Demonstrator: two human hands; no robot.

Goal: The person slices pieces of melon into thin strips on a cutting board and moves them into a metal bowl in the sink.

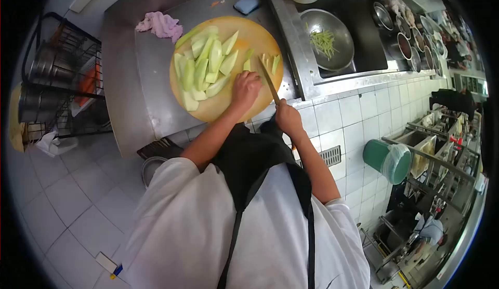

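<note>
A round wooden cutting board lies on the steel counter. Long pale-green wedges of a peeled vegetable are heaped on its left half. My left hand rests on the board with its fingers bent, right at the end of a narrow green piece; the fingertips partly hide what they press on. My right hand is closed round the handle of a knife. Its blade points away from me across the board's right side, beside a few thin cut strips.
Right of the board, a metal bowl holding thin green strips sits in a sunken steel station. A pink cloth and a blue sponge lie on the counter. A black wire rack stands left, a green bin right. A person is at the far right.
</note>
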